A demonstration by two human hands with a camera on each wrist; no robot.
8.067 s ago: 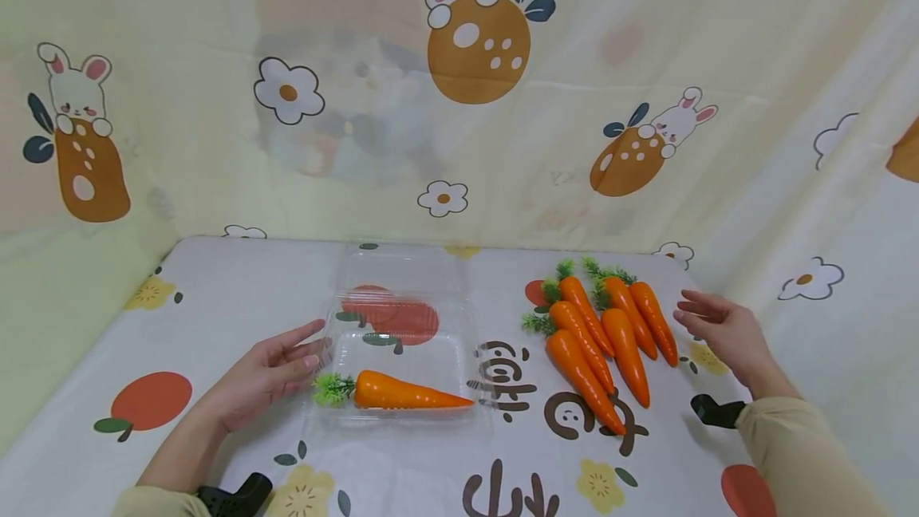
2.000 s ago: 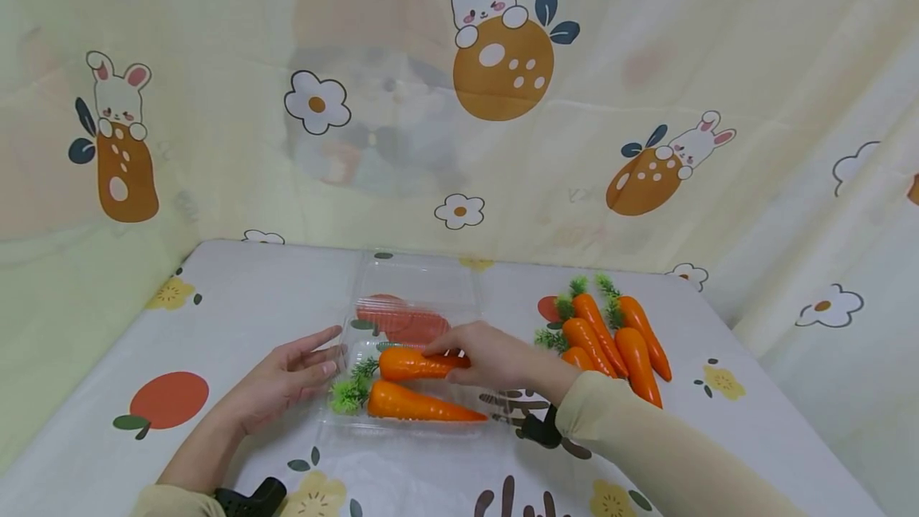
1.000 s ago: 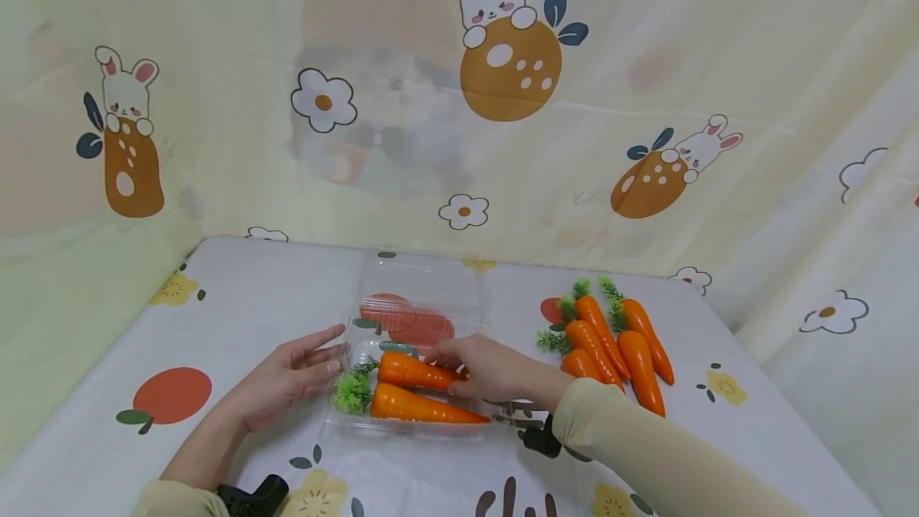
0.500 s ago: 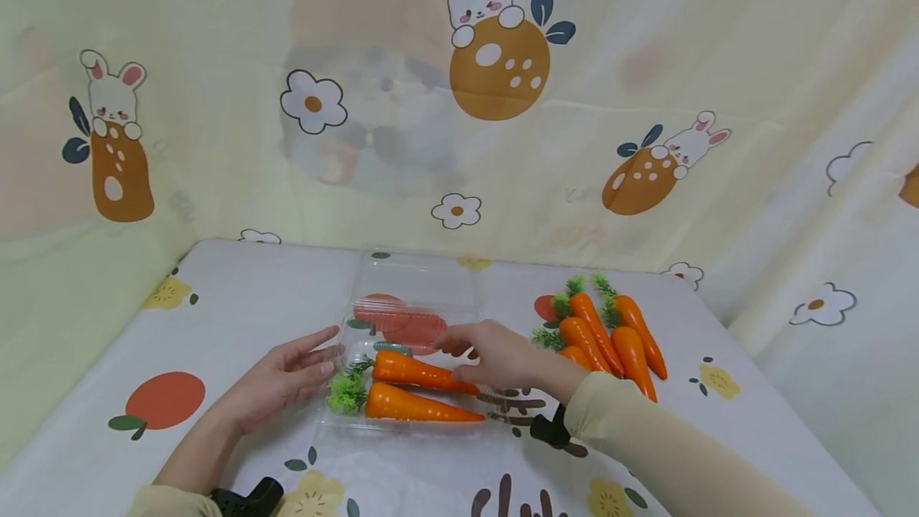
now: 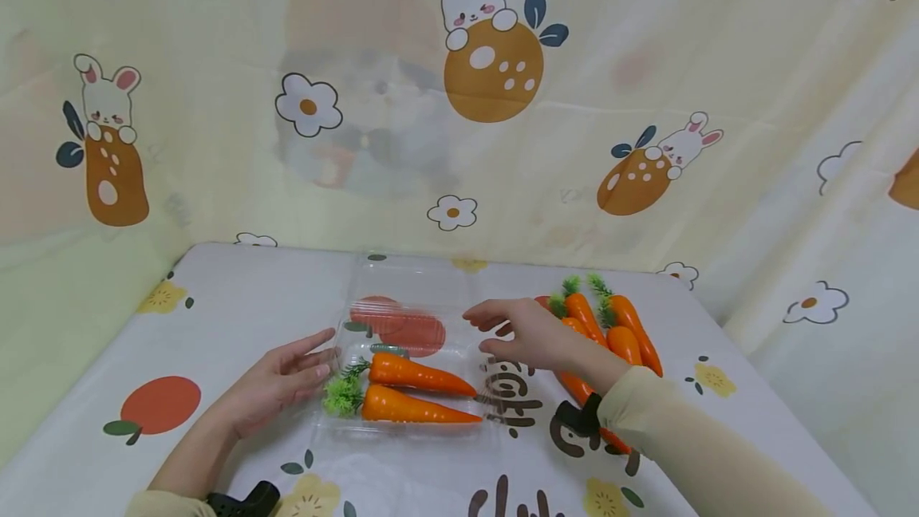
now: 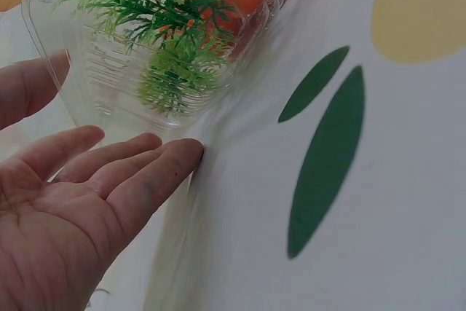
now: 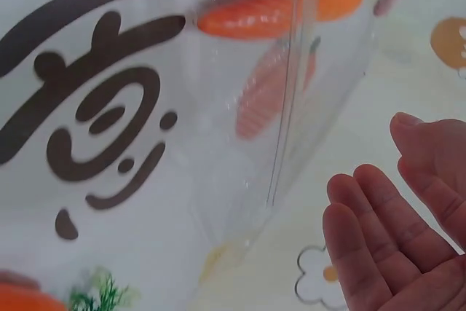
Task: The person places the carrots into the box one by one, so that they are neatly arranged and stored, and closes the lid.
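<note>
A clear plastic clamshell box (image 5: 459,324) lies with its lid laid back on the table. Two toy carrots sit side by side in its base: a rear carrot (image 5: 420,374) and a front carrot (image 5: 420,405), green tops to the left. My left hand (image 5: 276,377) is at the box's left side, fingers relaxed; in the left wrist view its fingertips are close to the clear wall, and I cannot tell whether they touch. My right hand (image 5: 534,335) hovers beside the box's right edge, holding nothing, its fingers loosely bent. In the right wrist view that hand (image 7: 397,238) has nothing in it.
A pile of several carrots (image 5: 632,325) lies to the right, partly hidden behind my right hand and forearm. A patterned white cloth (image 5: 402,477) covers the table, and a printed curtain (image 5: 359,182) stands behind it.
A second carrot has come into the box from the pile. My right hand has let go of it and moved up and right, away from the box. My left hand has stayed beside the box.
</note>
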